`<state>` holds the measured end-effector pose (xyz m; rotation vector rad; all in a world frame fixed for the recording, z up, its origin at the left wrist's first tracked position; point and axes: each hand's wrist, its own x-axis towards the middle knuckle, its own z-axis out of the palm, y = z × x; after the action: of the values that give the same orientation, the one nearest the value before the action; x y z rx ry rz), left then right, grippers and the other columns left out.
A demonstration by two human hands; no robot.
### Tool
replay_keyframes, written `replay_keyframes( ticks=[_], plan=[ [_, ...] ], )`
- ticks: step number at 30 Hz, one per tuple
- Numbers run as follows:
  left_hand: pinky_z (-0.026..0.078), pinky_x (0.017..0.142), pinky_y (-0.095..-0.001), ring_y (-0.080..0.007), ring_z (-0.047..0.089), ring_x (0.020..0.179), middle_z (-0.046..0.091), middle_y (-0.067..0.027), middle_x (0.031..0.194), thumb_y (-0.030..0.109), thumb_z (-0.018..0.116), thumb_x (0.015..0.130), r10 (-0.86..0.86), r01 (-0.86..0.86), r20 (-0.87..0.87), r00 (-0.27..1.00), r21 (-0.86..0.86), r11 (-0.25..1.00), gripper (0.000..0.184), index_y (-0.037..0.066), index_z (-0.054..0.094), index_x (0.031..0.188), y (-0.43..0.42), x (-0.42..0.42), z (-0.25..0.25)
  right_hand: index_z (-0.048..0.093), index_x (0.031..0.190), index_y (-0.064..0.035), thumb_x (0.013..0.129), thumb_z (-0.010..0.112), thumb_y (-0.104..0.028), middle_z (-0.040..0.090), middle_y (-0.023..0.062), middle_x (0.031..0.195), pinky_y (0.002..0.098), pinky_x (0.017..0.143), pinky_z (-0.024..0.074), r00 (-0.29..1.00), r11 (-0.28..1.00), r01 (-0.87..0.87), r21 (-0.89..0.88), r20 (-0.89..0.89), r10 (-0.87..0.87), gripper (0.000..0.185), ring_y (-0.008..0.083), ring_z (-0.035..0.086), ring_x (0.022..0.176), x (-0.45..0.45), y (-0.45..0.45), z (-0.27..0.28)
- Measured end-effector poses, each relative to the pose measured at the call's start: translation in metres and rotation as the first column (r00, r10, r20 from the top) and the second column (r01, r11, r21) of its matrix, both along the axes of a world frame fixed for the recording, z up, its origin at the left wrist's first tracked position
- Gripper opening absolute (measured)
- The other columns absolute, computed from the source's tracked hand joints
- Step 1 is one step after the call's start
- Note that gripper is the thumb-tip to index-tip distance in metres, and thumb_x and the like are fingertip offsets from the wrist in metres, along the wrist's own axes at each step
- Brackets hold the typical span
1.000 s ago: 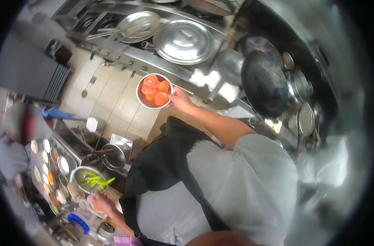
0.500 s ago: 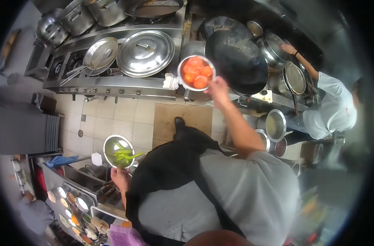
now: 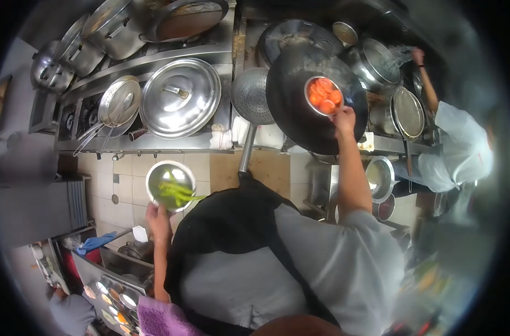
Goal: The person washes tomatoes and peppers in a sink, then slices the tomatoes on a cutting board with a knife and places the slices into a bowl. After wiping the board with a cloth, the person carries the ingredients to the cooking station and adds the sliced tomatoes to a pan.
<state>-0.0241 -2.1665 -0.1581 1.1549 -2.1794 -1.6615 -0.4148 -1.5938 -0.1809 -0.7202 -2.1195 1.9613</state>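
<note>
My right hand (image 3: 344, 119) is closed on the rim of a small metal bowl of tomatoes (image 3: 324, 96), held above the big black wok (image 3: 288, 106). Cut red tomato pieces fill that bowl. On the left, my left hand (image 3: 158, 218) grips the near rim of a metal bowl of green peppers (image 3: 170, 186); the long green peppers stick out over its right side. Left of the wok lies a perforated ladle (image 3: 253, 96), its handle pointing toward me. A white cloth (image 3: 221, 138) rests on the stove edge beside it.
A large lid (image 3: 180, 98) and strainers (image 3: 119, 102) sit on the stove, with several big pots (image 3: 113, 28) behind. At the right a person (image 3: 462, 143) reaches over a metal pot (image 3: 378, 63). Another person (image 3: 71, 311) is at the lower left, near small bowls (image 3: 130, 298).
My right hand has carried the tomato bowl rightward, from over the stove front to over the wok. My left hand has raised the pepper bowl away from the counter. The view has turned.
</note>
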Motion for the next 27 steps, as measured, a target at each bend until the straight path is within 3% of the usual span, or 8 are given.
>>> replay_keyframes(
  ticks=[1,6,11,14,15,18,23,27],
  plan=[
    [0.058,0.062,-0.0299,-0.0141,0.066,0.078,0.066,-0.0077,0.092,0.011,0.062,0.100,-0.127,0.144,0.117,0.985,-0.155,0.977,0.011,0.000,0.062,0.099,-0.006,-0.023,-0.008,0.058,0.098,0.0001,0.095,0.066,-0.004,0.066,0.0113,0.077,0.0281,0.047,0.0524,1.000,0.994,-0.016,-0.104,-0.015,0.015,0.009,0.0172,0.063,0.055,-0.006,0.020,-0.021],
    [0.055,0.057,-0.0314,-0.0148,0.064,0.062,0.065,-0.0082,0.072,0.015,0.064,0.098,-0.294,0.289,-0.083,0.952,-0.067,0.955,0.019,-0.004,0.062,0.096,0.052,-0.194,-0.027,0.056,0.105,-0.0013,0.096,0.067,-0.004,0.066,0.0097,0.079,0.0265,0.051,0.0530,0.996,0.977,0.043,-0.208,-0.069,-0.059,0.015,0.0166,0.064,0.058,0.027,0.027,0.008],
    [0.058,0.072,-0.0485,-0.0379,0.074,0.068,0.072,-0.0256,0.076,0.017,0.067,0.086,-0.413,0.384,-0.049,0.910,-0.283,0.879,0.023,-0.006,0.065,0.086,0.098,-0.347,-0.123,0.057,0.107,-0.0023,0.096,0.068,-0.005,0.066,0.0082,0.082,0.0264,0.052,0.0512,0.987,0.969,0.073,-0.235,-0.119,-0.103,0.015,0.0150,0.064,0.064,0.076,0.019,0.044],
    [0.060,0.070,-0.0449,-0.0369,0.075,0.069,0.073,-0.0252,0.076,0.013,0.062,0.086,-0.427,0.436,0.103,0.898,-0.086,0.896,0.020,-0.006,0.070,0.085,0.146,-0.383,-0.081,0.059,0.109,-0.0033,0.096,0.070,-0.006,0.066,0.0067,0.085,0.0267,0.053,0.0498,0.975,0.958,0.135,-0.255,-0.140,-0.175,0.017,0.0136,0.062,0.064,0.119,0.012,0.066],
    [0.060,0.074,-0.0444,-0.0353,0.076,0.077,0.076,-0.0231,0.085,0.017,0.063,0.087,-0.485,0.520,0.192,0.853,-0.400,0.755,0.023,-0.002,0.075,0.088,0.160,-0.383,-0.062,0.060,0.110,-0.0041,0.096,0.070,-0.007,0.066,0.0059,0.085,0.0269,0.053,0.0494,0.970,0.949,0.174,-0.264,-0.120,-0.211,0.017,0.0130,0.061,0.064,0.132,0.008,0.072],
    [0.058,0.090,-0.0476,-0.0406,0.073,0.099,0.075,-0.0234,0.102,0.025,0.068,0.083,-0.507,0.633,0.380,0.774,-0.506,0.587,0.028,0.000,0.079,0.090,0.175,-0.416,-0.124,0.060,0.110,-0.0062,0.096,0.070,-0.007,0.065,0.0040,0.084,0.0260,0.053,0.0465,0.967,0.955,0.170,-0.242,-0.144,-0.208,0.017,0.0117,0.059,0.063,0.168,0.018,0.069],
    [0.058,0.090,-0.0491,-0.0411,0.072,0.106,0.069,-0.0222,0.122,0.013,0.058,0.092,-0.608,0.515,0.165,0.777,-0.721,0.463,0.026,0.002,0.072,0.111,0.134,-0.387,-0.030,0.056,0.106,-0.0078,0.096,0.068,-0.003,0.066,0.0041,0.081,0.0249,0.053,0.0450,0.966,0.965,0.227,-0.132,-0.094,-0.240,0.016,0.0115,0.060,0.064,0.217,0.039,0.070],
    [0.052,0.102,-0.0465,-0.0367,0.067,0.115,0.069,-0.0157,0.126,0.013,0.053,0.096,-0.607,0.408,0.418,0.676,-0.898,-0.165,0.029,0.007,0.072,0.117,0.000,-0.408,-0.018,0.053,0.110,-0.0092,0.097,0.065,0.000,0.067,0.0067,0.084,0.0257,0.055,0.0458,0.944,0.944,0.301,-0.131,-0.096,-0.315,0.020,0.0135,0.061,0.064,0.242,0.045,0.072]
  ],
)
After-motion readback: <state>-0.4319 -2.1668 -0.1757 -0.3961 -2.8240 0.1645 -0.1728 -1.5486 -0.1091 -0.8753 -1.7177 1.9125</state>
